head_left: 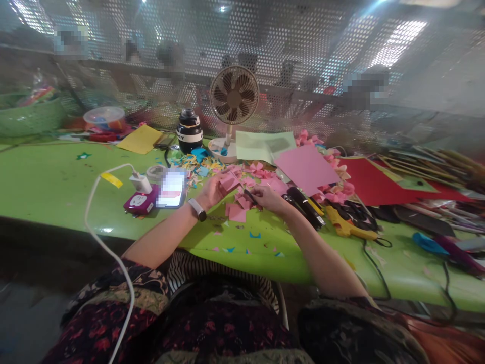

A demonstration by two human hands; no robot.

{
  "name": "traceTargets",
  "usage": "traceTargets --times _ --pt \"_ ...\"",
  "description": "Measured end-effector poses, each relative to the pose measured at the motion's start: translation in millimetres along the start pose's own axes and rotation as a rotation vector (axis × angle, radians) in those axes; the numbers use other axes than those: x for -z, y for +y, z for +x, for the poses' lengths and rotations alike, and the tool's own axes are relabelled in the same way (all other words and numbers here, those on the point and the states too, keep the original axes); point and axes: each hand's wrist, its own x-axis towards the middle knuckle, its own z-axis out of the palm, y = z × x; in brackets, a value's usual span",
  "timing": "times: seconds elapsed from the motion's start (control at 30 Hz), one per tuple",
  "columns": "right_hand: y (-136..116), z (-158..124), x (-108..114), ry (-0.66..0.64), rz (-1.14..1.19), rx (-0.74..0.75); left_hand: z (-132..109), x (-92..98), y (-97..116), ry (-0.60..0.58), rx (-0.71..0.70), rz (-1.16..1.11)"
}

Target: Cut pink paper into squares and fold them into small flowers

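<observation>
My left hand point(212, 191), with a band on its wrist, is closed on a small piece of pink paper point(229, 182). Close by on the right, my right hand point(268, 198) grips what looks like a pair of dark-handled scissors point(249, 196), pointed towards that paper; the fingers cover much of it. Under and between both hands lie pink paper squares point(237, 213). Just behind them is a heap of pink cut pieces point(259, 171).
A phone point(171, 189) and a purple power socket point(141, 201) with a white cable sit left. A fan point(234, 96) and black bottle point(190, 132) stand behind. To the right are a pink sheet point(307, 169), a yellow glue gun point(346, 224) and red paper point(379, 183).
</observation>
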Motion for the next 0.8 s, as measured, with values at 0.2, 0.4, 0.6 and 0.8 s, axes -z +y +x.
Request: traceTargets --times 0.2,0.4,0.6,0.8 --pt "3.9 1.5 -0.3 0.007 -0.005 -0.039 0.0 2.4 -3.0 0.065 0.038 0.059" --pt "0.8 0.2 4.4 -0.032 0.069 -0.039 5.3 5.3 -1.2 0.053 0.086 0.081" --pt "5.4 -0.3 29.8 0.201 -0.096 -0.026 3.3 3.4 -1.4 0.139 0.066 0.064" --pt "8.4 -8.7 73.2 0.398 -0.841 -0.165 5.4 8.1 -7.2 0.056 0.052 0.134"
